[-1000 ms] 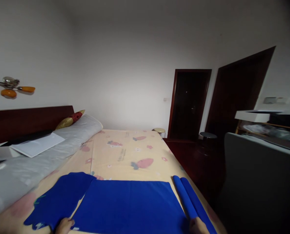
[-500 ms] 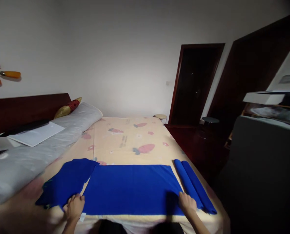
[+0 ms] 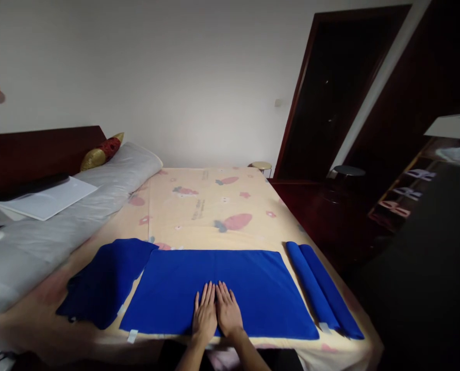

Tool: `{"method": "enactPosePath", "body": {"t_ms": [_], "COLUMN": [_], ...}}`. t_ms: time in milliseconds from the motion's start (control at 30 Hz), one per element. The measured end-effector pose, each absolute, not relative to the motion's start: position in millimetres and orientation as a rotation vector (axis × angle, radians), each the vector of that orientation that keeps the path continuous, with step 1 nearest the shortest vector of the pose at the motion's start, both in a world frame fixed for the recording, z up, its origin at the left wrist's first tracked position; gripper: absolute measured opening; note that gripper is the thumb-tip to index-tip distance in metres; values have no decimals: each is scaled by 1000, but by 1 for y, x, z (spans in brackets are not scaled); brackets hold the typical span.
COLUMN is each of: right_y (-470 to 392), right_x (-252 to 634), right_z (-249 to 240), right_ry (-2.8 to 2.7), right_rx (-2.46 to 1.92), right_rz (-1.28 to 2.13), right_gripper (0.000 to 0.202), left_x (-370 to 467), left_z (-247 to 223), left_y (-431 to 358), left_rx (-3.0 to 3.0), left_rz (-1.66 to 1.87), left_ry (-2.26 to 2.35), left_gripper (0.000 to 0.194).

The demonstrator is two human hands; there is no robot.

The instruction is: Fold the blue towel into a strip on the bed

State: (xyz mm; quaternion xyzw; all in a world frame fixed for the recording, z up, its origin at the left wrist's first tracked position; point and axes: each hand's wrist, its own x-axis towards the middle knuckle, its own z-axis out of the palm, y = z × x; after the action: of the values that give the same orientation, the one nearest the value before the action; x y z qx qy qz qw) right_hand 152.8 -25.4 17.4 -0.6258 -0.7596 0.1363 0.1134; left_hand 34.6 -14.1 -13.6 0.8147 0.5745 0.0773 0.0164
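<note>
A blue towel (image 3: 168, 288) lies spread flat on the bed, with a white label at its near left corner. My left hand (image 3: 205, 314) rests palm down on its middle, fingers stretched out. Right beside it, my right hand (image 3: 229, 309) also lies flat on the cloth, fingers extended forward. To the left is a crumpled pile of blue cloth (image 3: 106, 283). On the right, two blue rolls of cloth (image 3: 311, 283) lie side by side, a white label showing at the near end.
The bed (image 3: 191, 206) has a cream sheet with a strawberry-like print. A long grey pillow (image 3: 110, 190) runs along the headboard, carrying white sheets (image 3: 48, 198) and a red-gold cushion (image 3: 103, 152). Two stools (image 3: 348, 171) stand beyond; a dark grey surface (image 3: 427, 268) is at right.
Both hands have moved from the towel's near left and right corners to its middle, side by side. Their fingers have gone from closed at the edges to flat. The view has shifted slightly.
</note>
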Motion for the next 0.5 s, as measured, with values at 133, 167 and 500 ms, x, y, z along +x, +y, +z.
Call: {"method": "enactPosePath", "body": {"t_ms": [133, 167, 500], "right_y": [-33, -34, -35], "right_x": [157, 157, 155], "right_z": [6, 4, -6], "right_ry": [-2179, -2170, -2174], "right_rx": [-1824, -1825, -1843], "right_rz": [466, 472, 380], "right_gripper": [50, 50, 49], "left_x": [30, 30, 32], "left_z": [-28, -30, -34], "left_y": [-18, -19, -22], "left_rx": [2548, 2559, 2625], "left_rz": [247, 258, 286], "left_ry": [1797, 1796, 1850], "left_gripper": [57, 57, 60]}}
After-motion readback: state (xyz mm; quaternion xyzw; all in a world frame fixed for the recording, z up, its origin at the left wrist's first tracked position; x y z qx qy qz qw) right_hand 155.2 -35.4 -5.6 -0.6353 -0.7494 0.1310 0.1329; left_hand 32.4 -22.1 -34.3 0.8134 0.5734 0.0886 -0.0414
